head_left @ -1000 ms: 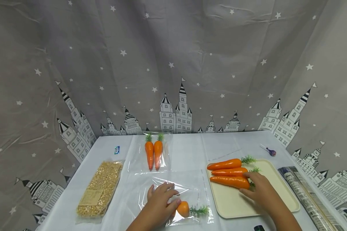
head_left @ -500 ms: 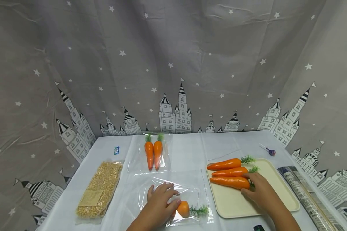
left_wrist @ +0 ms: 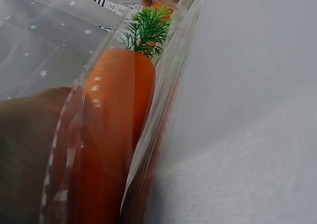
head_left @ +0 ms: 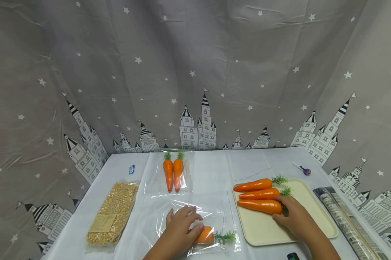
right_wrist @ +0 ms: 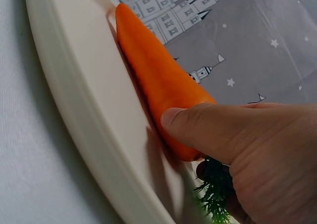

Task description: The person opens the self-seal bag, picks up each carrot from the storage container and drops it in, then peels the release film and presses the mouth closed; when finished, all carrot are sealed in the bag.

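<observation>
In the head view my left hand (head_left: 180, 228) rests spread over a clear plastic bag (head_left: 226, 216). Inside lies an orange carrot (head_left: 206, 235), its green top pointing right and its tip hidden under the hand. Close up in the left wrist view, the same carrot (left_wrist: 114, 100) shows through the film. My right hand (head_left: 293, 213) pinches the crown end of the nearest of three carrots (head_left: 260, 206) on a cream tray (head_left: 267, 233). From the right wrist, the thumb (right_wrist: 173, 117) presses on that carrot, with its dark green top below.
Two carrots in a clear bag (head_left: 173, 175) lie at the back. On the left are a bag of yellow grains (head_left: 112, 213) and a small blue packet (head_left: 132, 169). A lollipop (head_left: 306, 172) and a wrapped roll (head_left: 348, 220) sit right; a dark cap (head_left: 293, 256) lies in front.
The bagged carrot has shifted slightly left under my left hand. My right hand has edged right on the nearest tray carrot, which moved slightly.
</observation>
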